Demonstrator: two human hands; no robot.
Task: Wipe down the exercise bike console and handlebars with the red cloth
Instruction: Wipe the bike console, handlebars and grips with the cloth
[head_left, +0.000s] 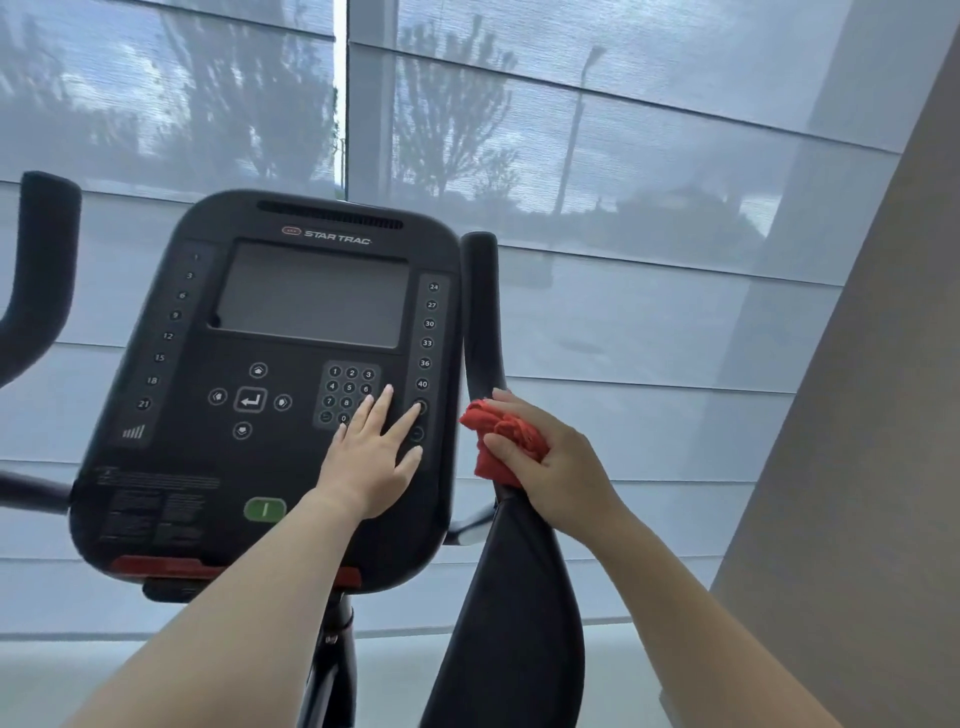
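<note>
left hand (376, 462) flat, fingers spread, on console (208, 457); right hand (550, 467) grip clamps red cloth (498, 441) on handlebar (483, 322).

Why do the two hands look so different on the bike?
The left hand lies flat and open, fingers spread on the black console; the right hand is curled shut. The left hand holds nothing; the right hand grips the crumpled red cloth against the black right handlebar. Both are bare and touching the bike.
</note>
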